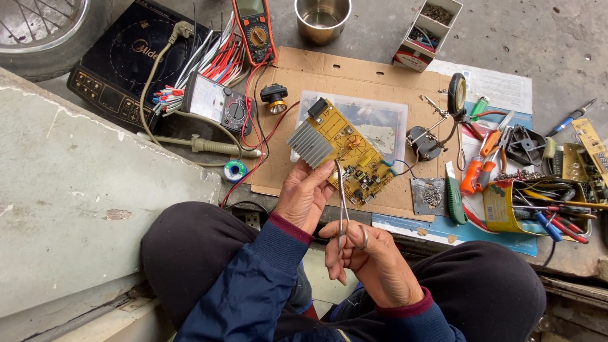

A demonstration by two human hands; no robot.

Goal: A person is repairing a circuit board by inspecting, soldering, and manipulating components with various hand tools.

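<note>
Cardboard-covered floor, strewn with tools.
Left hand (pixel 304 193) grips a yellow board (pixel 339 151) by its near edge, stiff, light, likely fragile; right hand (pixel 367 256) pinches slim tweezers (pixel 342 202) at the board.

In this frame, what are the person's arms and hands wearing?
Both arms are in dark navy jacket sleeves with maroon ribbed cuffs showing at the wrists. The left hand and right hand are bare, with no gloves. The right hand wears a ring on one finger. No watch is visible.
</note>
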